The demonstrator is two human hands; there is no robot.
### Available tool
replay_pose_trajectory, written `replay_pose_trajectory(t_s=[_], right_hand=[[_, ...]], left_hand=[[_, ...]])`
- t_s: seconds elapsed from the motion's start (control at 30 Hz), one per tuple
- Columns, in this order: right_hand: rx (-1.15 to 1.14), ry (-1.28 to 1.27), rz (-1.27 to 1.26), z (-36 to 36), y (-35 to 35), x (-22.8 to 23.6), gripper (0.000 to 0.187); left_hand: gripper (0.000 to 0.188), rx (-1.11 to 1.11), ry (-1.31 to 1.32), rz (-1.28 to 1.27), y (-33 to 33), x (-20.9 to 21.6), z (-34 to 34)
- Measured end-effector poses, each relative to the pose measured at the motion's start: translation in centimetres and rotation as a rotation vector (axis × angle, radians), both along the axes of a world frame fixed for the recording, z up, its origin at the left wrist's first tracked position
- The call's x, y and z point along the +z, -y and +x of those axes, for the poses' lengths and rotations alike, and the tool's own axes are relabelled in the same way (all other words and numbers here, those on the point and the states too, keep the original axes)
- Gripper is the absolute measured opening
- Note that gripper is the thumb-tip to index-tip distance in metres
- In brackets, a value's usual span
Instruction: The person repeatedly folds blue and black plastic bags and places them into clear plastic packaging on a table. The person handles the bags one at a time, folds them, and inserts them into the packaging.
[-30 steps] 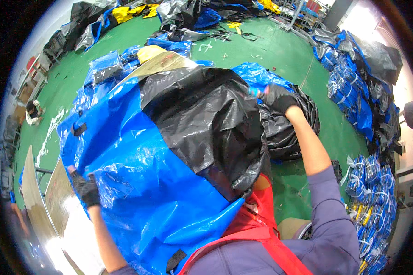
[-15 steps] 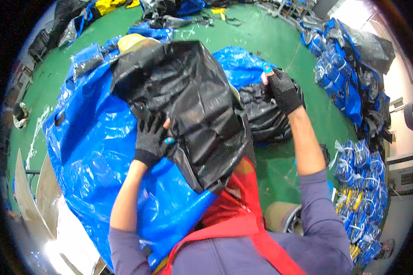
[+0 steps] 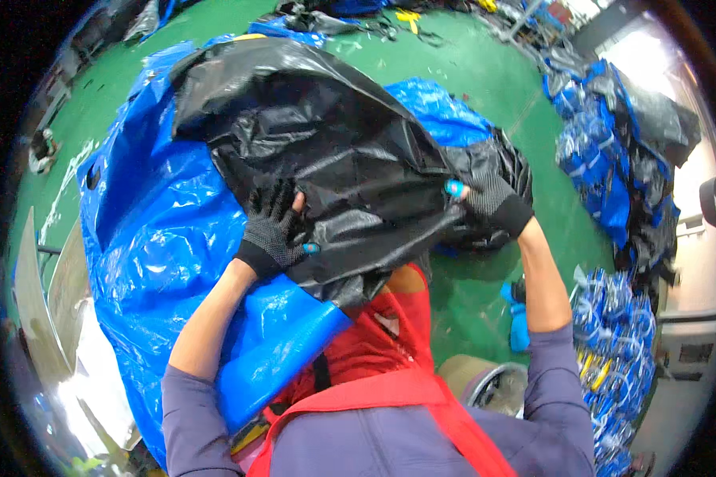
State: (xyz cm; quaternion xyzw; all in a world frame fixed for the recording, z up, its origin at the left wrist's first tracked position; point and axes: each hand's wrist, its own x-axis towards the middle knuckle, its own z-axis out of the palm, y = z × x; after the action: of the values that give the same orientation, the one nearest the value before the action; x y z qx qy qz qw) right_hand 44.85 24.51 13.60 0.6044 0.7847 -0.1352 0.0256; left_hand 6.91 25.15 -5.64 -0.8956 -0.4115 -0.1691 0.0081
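Note:
A large crumpled black tarp (image 3: 326,143) lies spread in front of me, over a glossy blue tarp (image 3: 159,215) that reaches out to the left. Whether the two are one piece I cannot tell. My left hand (image 3: 272,230), in a black dotted glove with bare fingertips and a blue wrap on the thumb, rests flat on the black tarp with fingers spread, near its border with the blue. At the right edge of the black tarp, my right hand (image 3: 495,200), gloved alike, pinches the material and draws it into taut folds.
Behind my right hand a blue-and-black heap (image 3: 433,111) sits on the green floor (image 3: 485,294). A round container (image 3: 485,385) stands near my right elbow. Tied blue bundles (image 3: 612,342) line the right side. Pale boards (image 3: 44,294) lean at the left.
My right hand has come down from above the heap and taken hold of the black tarp's edge, now stretched further right. My left hand stays flat on the tarp.

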Motion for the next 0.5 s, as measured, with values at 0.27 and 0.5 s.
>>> replay_pose_trajectory(t_s=[0.27,0.5], right_hand=[[0.604,0.163,0.105,-18.1,-4.4,-3.0,0.083],[0.410,0.425,-0.123,-16.7,-7.4,-11.6,0.115]], left_hand=[[0.068,0.242,-0.173,-0.138,9.0,7.6,-6.9],[0.055,1.522,0.942,-0.701,36.6,7.7,-21.2]])
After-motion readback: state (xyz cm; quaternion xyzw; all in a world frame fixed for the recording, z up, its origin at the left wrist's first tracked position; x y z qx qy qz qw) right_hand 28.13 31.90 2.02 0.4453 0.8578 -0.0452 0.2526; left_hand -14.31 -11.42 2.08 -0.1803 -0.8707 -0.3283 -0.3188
